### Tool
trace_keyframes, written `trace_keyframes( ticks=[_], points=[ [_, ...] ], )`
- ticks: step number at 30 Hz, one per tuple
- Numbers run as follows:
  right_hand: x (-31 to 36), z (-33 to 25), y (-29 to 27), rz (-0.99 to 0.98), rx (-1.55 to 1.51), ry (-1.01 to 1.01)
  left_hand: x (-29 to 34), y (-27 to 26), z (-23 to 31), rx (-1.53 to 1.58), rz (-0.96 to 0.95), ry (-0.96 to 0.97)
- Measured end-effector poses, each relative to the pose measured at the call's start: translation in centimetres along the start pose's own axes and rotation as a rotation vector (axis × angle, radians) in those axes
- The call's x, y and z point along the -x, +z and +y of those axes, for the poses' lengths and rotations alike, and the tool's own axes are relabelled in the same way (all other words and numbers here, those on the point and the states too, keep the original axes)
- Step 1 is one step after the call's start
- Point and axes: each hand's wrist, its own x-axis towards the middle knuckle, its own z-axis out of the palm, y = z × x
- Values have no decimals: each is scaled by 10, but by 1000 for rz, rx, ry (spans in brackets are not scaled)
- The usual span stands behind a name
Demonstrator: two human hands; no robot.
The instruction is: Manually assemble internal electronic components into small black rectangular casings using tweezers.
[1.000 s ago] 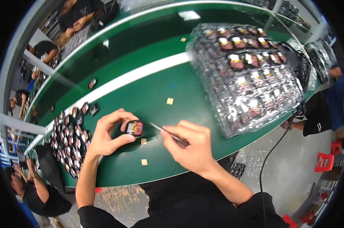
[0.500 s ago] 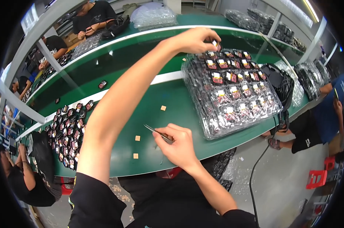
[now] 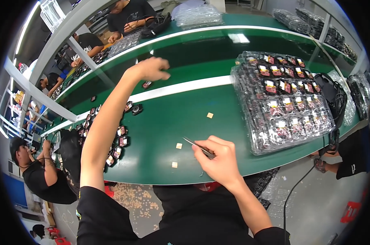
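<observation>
Left hand (image 3: pixel 151 69) has swung back from the single clear tray stack (image 3: pixel 262 141), fingers loosely spread, seemingly empty but blurry. Green worktop (image 3: pixel 160 139) over grey floor (image 3: pixel 316 204): three tan squares (image 3: pixel 179 145), one tweezers (image 3: pixel 193 143) gripped in the right hand (image 3: pixel 221 157), black modules (image 3: pixel 123 141) heaped left, partly arm-hidden.

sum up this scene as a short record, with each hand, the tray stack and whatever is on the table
left hand: blurred, fingers apart, out beyond the white strip; no held item visible
right hand: holding tweezers above the table, tips toward the left
tray stack: clear plastic, at right, top tray bearing rows of small dark items
loose dark items: clustered at left, partly hidden by the left forearm
tan squares: three, on the green table
</observation>
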Motion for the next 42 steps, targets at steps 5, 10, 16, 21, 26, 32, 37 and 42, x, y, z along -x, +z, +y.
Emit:
trace_keyframes(
  ticks=[5,10,16,21,26,32,37,42],
  points=[
    [1,-2,2,-37,41,7,52,51,-36,9,52,-167],
    [0,-5,5,-8,32,-23,76,72,-9,93,272,-64],
    [-3,-2,5,156,110,-33,140,89,100,225,325,238],
    [-5,3,2,127,117,-36,163,94,109,240,460,260],
    [-5,4,6,109,115,15,163,109,87,395,381,338],
    [-3,3,5,41,55,126,157,118,81,537,348,376],
    [-10,3,-6,-94,-127,268,167,119,95,707,299,361],
    [-15,8,-13,-148,-128,244,169,127,105,679,302,525]
  ],
)
